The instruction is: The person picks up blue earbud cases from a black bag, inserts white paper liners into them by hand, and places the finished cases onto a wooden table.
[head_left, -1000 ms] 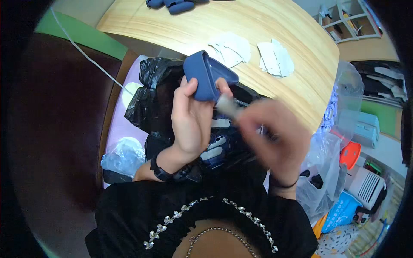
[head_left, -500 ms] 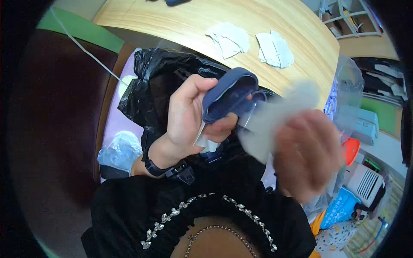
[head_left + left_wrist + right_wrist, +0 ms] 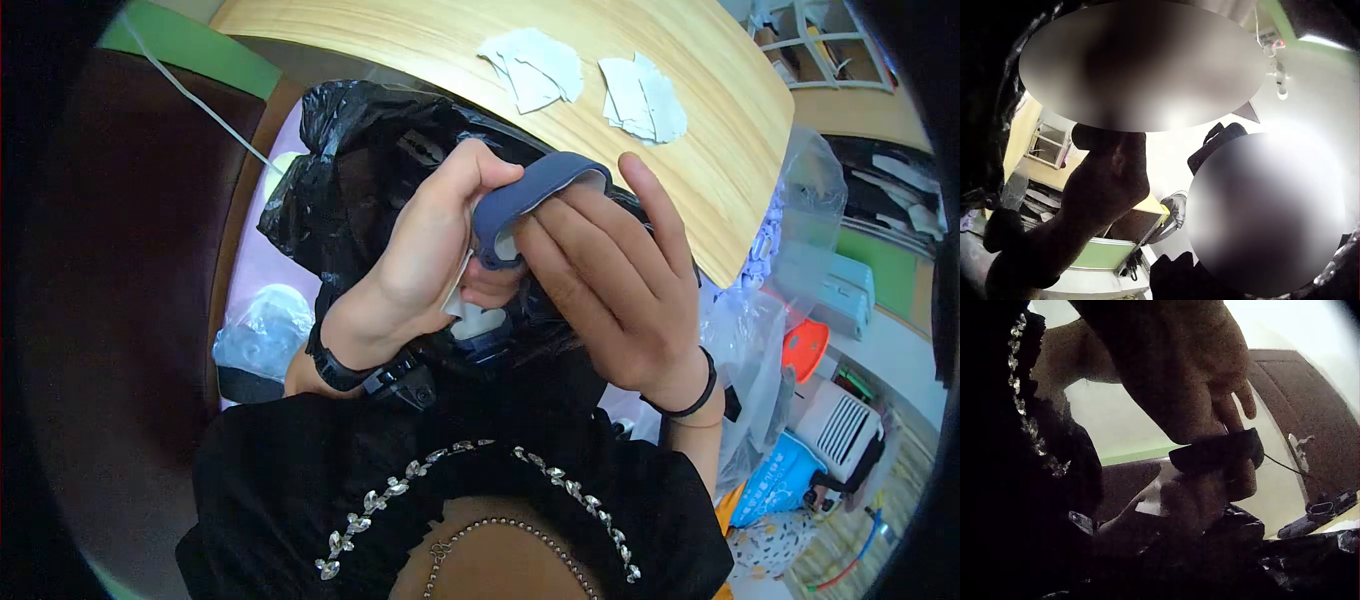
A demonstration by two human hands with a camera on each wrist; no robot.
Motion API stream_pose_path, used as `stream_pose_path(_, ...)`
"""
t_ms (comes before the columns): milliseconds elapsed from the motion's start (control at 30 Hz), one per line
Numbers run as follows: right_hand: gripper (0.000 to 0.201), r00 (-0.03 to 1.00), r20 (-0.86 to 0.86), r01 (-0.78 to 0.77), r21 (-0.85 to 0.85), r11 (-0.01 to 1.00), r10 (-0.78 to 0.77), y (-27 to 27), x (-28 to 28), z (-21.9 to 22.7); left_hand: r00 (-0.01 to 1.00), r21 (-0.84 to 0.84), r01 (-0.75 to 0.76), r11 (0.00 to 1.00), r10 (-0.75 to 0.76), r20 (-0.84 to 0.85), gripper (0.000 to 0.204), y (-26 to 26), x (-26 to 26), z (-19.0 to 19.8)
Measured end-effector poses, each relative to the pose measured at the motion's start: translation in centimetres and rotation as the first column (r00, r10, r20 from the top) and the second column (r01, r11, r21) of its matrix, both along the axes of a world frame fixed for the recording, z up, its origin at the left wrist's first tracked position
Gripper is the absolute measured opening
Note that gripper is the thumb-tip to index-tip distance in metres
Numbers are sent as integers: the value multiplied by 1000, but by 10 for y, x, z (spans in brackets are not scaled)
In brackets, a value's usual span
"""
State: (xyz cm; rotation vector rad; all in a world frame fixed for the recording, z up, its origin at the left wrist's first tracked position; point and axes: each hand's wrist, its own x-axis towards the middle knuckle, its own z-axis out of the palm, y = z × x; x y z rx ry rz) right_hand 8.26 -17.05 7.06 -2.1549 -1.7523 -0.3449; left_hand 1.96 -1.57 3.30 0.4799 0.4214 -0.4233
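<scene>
1. Head view: the left hand (image 3: 405, 255) gripped a blue case (image 3: 540, 188), its thumb on the outside of the shell, and held it up over a black plastic bag (image 3: 345, 165), near the edge of the wooden counter (image 3: 715, 120)
2. The right hand (image 3: 625, 290) had its extended fingers in the mouth of the case, one outer finger standing up apart from the rest; whether those fingertips held anything could not be told, as the shell hid them
3. So the hands met at the case, the left clamped on it, the right reaching into it
4. A white piece (image 3: 457, 290) showed by the left palm, and another pale piece (image 3: 478, 322) lay just below that hand
5. On the counter lay two groups of white cut pieces, a left group (image 3: 540, 72) and a right group (image 3: 645, 100), near each other but apart
6. Right wrist view: the case looked dark between the two hands, with dark objects (image 3: 1316, 519) well beyond it
7. Left wrist view: blurred patches and shadow covered much of it, and the left hand's grip could not be made out there
</scene>
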Motion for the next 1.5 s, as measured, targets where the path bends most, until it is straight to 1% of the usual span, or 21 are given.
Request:
stream_pose_path(233, 29, 996, -57, 62, 5, 998, -61, 4, -2, -10, 999, -18, -8, 1000, 7, -44, 44, 4, 3, -5)
stream_pose_path(333, 30, 997, 41, 65, 1, 998, -65, 4, -3, -19, 999, 238, 9, 971, 1, -46, 37, 3, -1, -4)
stream_pose_path(367, 30, 998, -37, 57, -28, 998, -58, 1, -2, -19, 989, 482, -31, 876, 96, -112, 28, -2, -4, 1)
stream_pose_path(400, 30, 993, -108, 47, -46, 998, -51, -5, -2, -18, 976, 779, -85, 622, -105, 190, 25, 6, -10, 0)
stream_pose_path(467, 33, 925, -367, 61, -104, 993, -95, -14, -7, -17, 928, 933, -281, 224, -185, 323, 25, 18, -20, 28)
stream_pose_path(500, 35, 871, -490, 13, -8, 1000, -15, -9, -5, -16, 966, 948, -258, 188, 45, 254, 27, 14, -29, 49)
stream_pose_path(533, 36, 795, -602, -20, 92, 996, 72, -2, -2, -16, 887, 837, -460, 297, 190, 420, 30, 14, -28, 50)
stream_pose_path(633, 36, 544, -792, 37, 353, 935, 277, 20, -6, -8, 681, 623, -728, 286, 395, 616, 34, 3, -3, 40)
stream_pose_path(667, 35, 514, -798, 67, 402, 913, 314, 27, -10, -10, 656, 582, -752, 310, 434, 617, 32, -5, 4, 40)
stream_pose_path(700, 33, 485, -801, 98, 450, 888, 353, 32, -12, -13, 685, 514, -723, 461, 386, 617, 29, -1, 4, 37)
stream_pose_path(833, 21, 504, -767, 195, 549, 813, 397, 39, -15, -26, 725, 466, -676, 571, 405, 556, 29, 0, 2, 41)
stream_pose_path(1000, 22, -139, -778, 559, 450, 697, 613, 33, -18, -39, 792, 657, -567, 496, 110, 600, 23, 8, 11, 49)
stream_pose_path(1033, 23, -190, -762, 564, 431, 705, 618, 29, -13, -36, 792, 689, -550, 473, 32, 610, 21, 14, 18, 55)
stream_pose_path(1067, 25, -238, -746, 568, 413, 712, 622, 24, -7, -31, 830, 817, -496, 296, -114, 545, 20, 37, 23, 70)
stream_pose_path(1100, 26, -283, -725, 573, 398, 717, 628, 19, -2, -27, 780, 783, -621, 35, -73, 621, 20, 50, 41, 73)
stream_pose_path(1133, 29, -320, -690, 541, 430, 723, 649, 11, 2, -26, 803, 789, -595, -151, -107, 586, 24, 81, 65, 65)
stream_pose_path(1200, 30, -387, -660, 516, 423, 745, 643, -3, 10, -29, 880, 774, -463, -433, -331, 341, 29, 156, 119, 41)
stream_pose_path(1267, 30, -393, -697, 485, 397, 779, 600, -11, 13, -26, 870, 716, -476, -510, -393, 299, 34, 200, 162, -2)
stream_pose_path(1333, 29, -432, -713, 485, 332, 809, 552, -15, 15, -18, 940, 595, -276, -755, -340, 5, 35, 210, 184, -25)
stream_pose_path(1433, 28, -441, -720, 514, 287, 809, 535, -21, 17, -18, 952, 480, -131, -868, -245, -184, 42, 202, 192, -39)
stream_pose_path(1500, 27, -420, -726, 536, 285, 795, 544, -23, 17, -20, 930, 531, -80, -844, -255, -264, 44, 206, 198, -36)
